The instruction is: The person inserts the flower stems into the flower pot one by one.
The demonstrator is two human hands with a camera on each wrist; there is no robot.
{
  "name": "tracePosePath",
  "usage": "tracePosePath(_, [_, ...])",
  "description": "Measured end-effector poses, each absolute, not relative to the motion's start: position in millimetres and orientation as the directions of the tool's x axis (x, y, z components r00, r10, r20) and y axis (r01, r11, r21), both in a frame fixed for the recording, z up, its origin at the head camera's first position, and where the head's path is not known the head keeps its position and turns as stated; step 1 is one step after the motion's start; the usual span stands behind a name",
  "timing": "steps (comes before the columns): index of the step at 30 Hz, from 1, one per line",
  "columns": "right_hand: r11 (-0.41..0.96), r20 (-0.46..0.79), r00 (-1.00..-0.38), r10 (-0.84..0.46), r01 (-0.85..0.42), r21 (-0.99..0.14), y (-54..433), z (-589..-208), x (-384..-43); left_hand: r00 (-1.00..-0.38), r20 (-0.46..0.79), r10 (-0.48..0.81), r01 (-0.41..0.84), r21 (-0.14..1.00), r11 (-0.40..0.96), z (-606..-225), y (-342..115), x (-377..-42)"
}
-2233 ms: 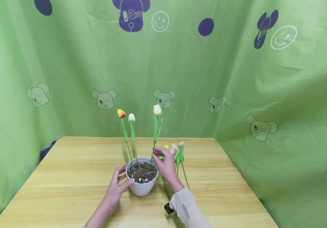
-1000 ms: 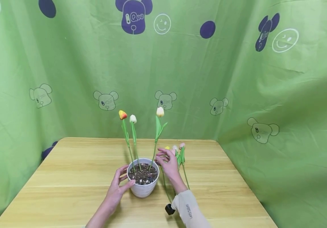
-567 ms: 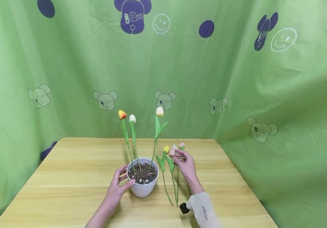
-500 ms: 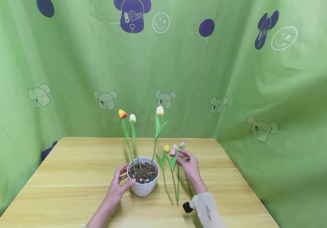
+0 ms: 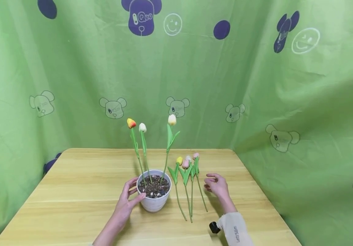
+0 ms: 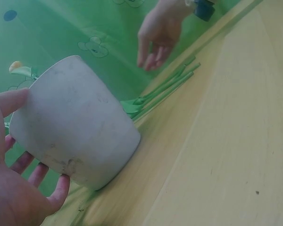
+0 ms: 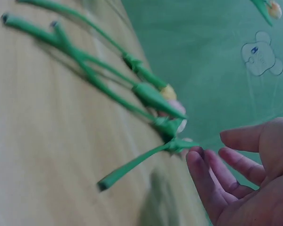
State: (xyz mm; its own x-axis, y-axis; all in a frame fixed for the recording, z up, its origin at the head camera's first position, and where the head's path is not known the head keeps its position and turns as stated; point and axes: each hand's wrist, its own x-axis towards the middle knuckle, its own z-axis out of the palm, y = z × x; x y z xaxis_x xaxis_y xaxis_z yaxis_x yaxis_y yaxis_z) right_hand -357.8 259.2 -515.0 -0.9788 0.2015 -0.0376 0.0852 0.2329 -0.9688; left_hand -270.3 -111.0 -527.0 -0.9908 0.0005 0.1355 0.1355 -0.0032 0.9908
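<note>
My left hand (image 5: 125, 200) holds the white flowerpot (image 5: 153, 205) by its left side, thumb at the rim and fingers spread along the wall, as the left wrist view also shows. Three artificial tulips stand in the pot's dark soil (image 5: 153, 187): a red-yellow tulip (image 5: 131, 123), a white tulip (image 5: 142, 127) and a cream tulip (image 5: 172, 119). My right hand (image 5: 218, 186) hovers over the table to the right, fingers loosely bent and holding nothing. Just left of it lies a pink tulip (image 5: 196, 156), whose stem and leaves show close to the fingertips in the right wrist view.
Beside that tulip lie a yellow tulip (image 5: 179, 161), a second pink tulip (image 5: 185, 163) and a whitish tulip (image 5: 188, 158), stems toward the front. The wooden table (image 5: 81, 191) is enclosed by a green patterned curtain (image 5: 195, 75).
My right hand has let go of the cream tulip's stem, which now leans slightly right, and has passed over the lying tulips to their right. My left hand has stayed on the flowerpot.
</note>
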Motion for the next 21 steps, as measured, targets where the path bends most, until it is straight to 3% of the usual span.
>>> tracePosePath(7, [0.239, -0.094, -0.965, 0.243, 0.154, -0.959, 262, -531, -356, -0.989, 0.145, 0.008, 0.145, 0.989, 0.007, -526, -111, -271])
tracePosePath(21, [0.317, -0.047, -0.973, 0.226, 0.119, -0.941, 249, -540, -358, -0.989, 0.147, 0.009, 0.147, 0.989, 0.007, -529, -112, -271])
